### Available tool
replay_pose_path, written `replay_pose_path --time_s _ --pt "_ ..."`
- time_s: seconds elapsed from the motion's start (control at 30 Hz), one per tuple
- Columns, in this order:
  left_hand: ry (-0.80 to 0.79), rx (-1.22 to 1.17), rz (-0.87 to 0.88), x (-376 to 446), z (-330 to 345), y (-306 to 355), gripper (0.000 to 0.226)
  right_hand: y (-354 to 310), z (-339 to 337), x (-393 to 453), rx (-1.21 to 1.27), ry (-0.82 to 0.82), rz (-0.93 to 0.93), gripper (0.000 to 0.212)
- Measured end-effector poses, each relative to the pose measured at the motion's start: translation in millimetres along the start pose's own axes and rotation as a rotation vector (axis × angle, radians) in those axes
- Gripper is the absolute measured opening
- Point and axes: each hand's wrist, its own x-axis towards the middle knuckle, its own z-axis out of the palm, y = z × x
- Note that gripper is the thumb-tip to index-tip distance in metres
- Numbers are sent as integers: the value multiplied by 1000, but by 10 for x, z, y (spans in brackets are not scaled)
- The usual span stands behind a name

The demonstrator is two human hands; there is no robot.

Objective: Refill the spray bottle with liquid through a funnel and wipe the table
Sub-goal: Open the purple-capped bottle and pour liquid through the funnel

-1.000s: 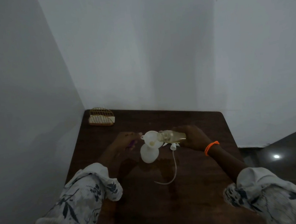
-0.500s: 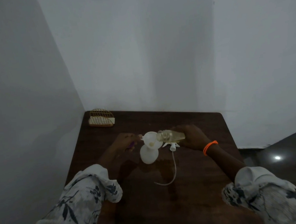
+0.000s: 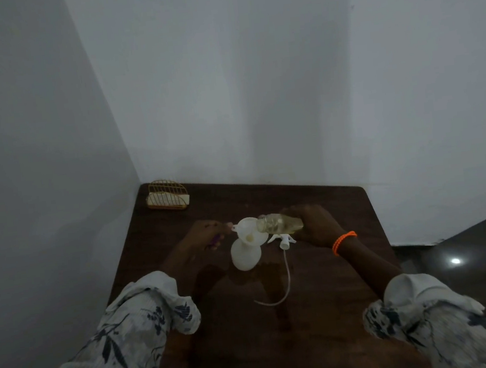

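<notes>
A dark brown wooden table (image 3: 325,325) is set into a white-walled corner, and all the work is kept near its middle. A squat white plastic spray bottle (image 3: 245,255) is stood upright there, so that a white plastic funnel (image 3: 248,230) can be seated in its open neck. The funnel rim is steadied by the left hand (image 3: 204,238), fingers drawn together at its edge; whether they pinch it cannot be told. A small clear refill bottle of yellowish liquid (image 3: 279,223) is clamped in the right hand (image 3: 315,225) and tipped nearly flat, mouth over the funnel, evidently for pouring. The white trigger head with its dip tube (image 3: 283,241) is laid aside just beside the bottle.
</notes>
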Motion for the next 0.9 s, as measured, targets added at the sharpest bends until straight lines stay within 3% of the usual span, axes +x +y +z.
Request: replay_pose_path --time_s 0.9 --pt "-13 25 13 70 18 -50 26 117 68 42 -149 -19 49 57"
